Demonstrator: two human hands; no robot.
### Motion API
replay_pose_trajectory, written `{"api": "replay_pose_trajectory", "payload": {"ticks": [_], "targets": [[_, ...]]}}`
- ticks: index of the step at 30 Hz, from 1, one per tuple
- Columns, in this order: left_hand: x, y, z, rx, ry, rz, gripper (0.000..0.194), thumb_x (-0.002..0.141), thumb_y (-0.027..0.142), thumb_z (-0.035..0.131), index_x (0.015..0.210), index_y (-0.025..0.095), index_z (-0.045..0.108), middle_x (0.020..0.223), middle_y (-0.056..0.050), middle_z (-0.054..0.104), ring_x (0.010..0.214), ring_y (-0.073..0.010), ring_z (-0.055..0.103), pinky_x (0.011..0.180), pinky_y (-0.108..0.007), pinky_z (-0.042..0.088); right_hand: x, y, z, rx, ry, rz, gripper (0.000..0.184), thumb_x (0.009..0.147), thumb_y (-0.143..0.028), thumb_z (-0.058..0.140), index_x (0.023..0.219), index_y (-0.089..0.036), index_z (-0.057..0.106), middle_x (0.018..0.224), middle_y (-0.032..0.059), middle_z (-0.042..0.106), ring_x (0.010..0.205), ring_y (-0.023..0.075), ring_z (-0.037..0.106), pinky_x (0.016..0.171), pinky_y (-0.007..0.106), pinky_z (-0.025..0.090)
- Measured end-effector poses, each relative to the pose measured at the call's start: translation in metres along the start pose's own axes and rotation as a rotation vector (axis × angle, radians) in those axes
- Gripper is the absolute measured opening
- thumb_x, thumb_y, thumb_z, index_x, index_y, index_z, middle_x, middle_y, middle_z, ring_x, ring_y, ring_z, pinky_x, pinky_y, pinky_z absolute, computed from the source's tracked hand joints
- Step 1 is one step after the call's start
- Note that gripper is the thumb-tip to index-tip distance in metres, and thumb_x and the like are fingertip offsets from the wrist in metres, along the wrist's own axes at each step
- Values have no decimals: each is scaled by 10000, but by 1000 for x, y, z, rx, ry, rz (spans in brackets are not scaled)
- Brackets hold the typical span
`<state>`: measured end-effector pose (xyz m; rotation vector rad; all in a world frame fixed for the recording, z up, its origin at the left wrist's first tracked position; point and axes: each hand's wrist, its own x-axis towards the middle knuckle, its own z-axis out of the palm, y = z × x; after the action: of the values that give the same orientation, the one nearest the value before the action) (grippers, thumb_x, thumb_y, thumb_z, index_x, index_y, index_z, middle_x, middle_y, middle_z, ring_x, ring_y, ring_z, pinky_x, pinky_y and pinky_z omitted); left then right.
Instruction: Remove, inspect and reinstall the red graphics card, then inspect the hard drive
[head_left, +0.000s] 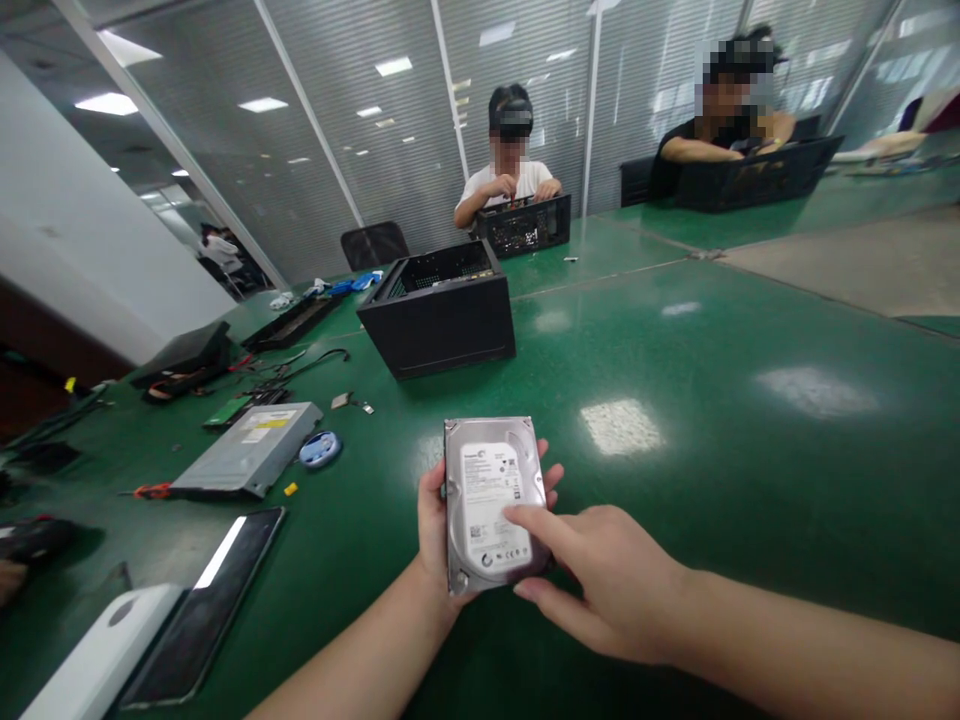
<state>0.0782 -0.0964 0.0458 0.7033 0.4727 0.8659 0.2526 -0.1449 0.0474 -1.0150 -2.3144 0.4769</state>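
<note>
A silver hard drive with a white label lies flat in my left hand, which cups it from beneath above the green table. My right hand reaches in from the right, thumb and forefinger resting on the drive's lower right corner and label. An open black computer case stands on the table straight beyond the drive.
To the left lie a grey optical drive, a small blue round object, a red-handled screwdriver, a dark side panel, cables and black parts. Two other people work on black cases at the far side.
</note>
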Motion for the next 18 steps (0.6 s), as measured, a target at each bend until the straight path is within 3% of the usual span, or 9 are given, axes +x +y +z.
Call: {"api": "replay_pose_trajectory", "payload": {"ticks": [6,11,13,15,18], "targets": [[0,0,2,5,6,-16,909,821,781,210,1440,154,436,1536,-135,410,1387,-369,411,1159,-532,302,1,-2,3,-54,-12,28,510,917,-363,525,1371,-161,411,924,82,718,699,220,659,615,348,421],[1,-2,2,15,20,8,874,824,784,253,1393,170,505,1506,-141,452,1356,-394,446,1112,-572,360,2,-4,0,-19,-69,103,438,902,-404,543,1265,-170,477,873,73,699,696,239,651,613,369,451],[-1,-4,2,41,53,40,851,833,769,261,1355,161,547,1434,-159,530,1303,-412,499,1051,-593,418,1,-2,0,48,-19,183,556,868,-436,595,1318,-157,429,927,95,689,735,243,652,644,383,487],[-6,-7,2,97,130,89,822,840,744,285,1328,148,571,1304,-173,626,1219,-415,567,987,-590,468,-1,1,2,150,73,256,757,836,-447,648,1442,-158,298,1120,151,645,884,261,654,734,408,528],[-15,-14,6,262,285,259,752,833,705,417,1381,201,517,1225,-138,661,1131,-376,617,926,-528,517,-3,0,5,315,105,231,1026,790,-472,720,1548,-207,82,1457,215,410,1204,321,551,920,475,517]]}}
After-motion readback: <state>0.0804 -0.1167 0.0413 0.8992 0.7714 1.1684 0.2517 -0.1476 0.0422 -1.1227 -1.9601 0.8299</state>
